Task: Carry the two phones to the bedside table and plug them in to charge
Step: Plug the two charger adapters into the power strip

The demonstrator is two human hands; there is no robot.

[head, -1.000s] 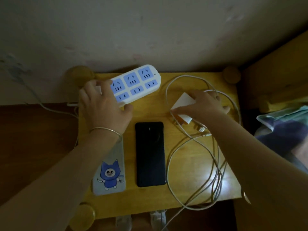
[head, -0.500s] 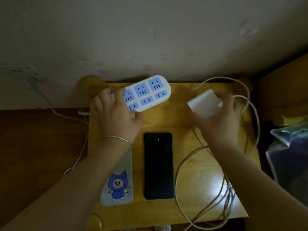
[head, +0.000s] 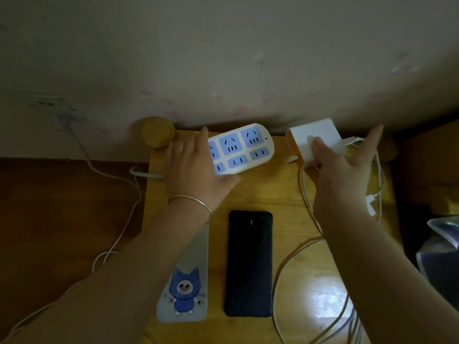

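Two phones lie face down on the yellow wooden bedside table (head: 268, 192): a black phone (head: 249, 264) in the middle and, left of it, a grey phone with a blue cartoon cat case (head: 185, 289), partly under my left forearm. My left hand (head: 196, 170) grips the left end of a white and blue power strip (head: 242, 148) at the table's back. My right hand (head: 340, 167) holds a white charger block (head: 313, 140) lifted above the table, its prongs pointing left toward the strip. White charging cables (head: 293, 256) trail from it in loops.
A pale wall rises directly behind the table, with a wall socket (head: 62, 112) at the left and the strip's cord (head: 111, 175) hanging over dark floor. Round wooden knobs (head: 159, 131) mark the table's back corners. Bedding (head: 442, 252) lies at the right edge.
My right hand has lifted the charger block off the table and turned it toward the power strip. My left hand has stayed on the strip. The view has shifted, so the table appears lower.
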